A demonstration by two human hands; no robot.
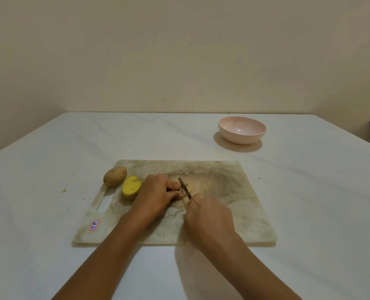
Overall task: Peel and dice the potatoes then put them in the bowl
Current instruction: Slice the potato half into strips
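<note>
Table (50,213), board (233,202) w/ "A01" sticker (94,225)

Single head-worn wide-angle view, facing forward-down, near cutting board (223,204); table (50,213) edges seemingly lens-bowed.

The board (233,202) lies on the worktop (309,213), toward its front. At the board's left end sits a whole potato (115,176), partly over the edge. A half potato (131,186) lies just right of it and a little nearer the front. Right of the half, just beside it, the left hand (156,195) covers a potato piece (189,188) near the board's middle. The knife (185,188) is against that piece, held by the right hand (209,219), which is nearer the front. The bowl (240,138) stands behind the board, to the right, well apart.
</note>
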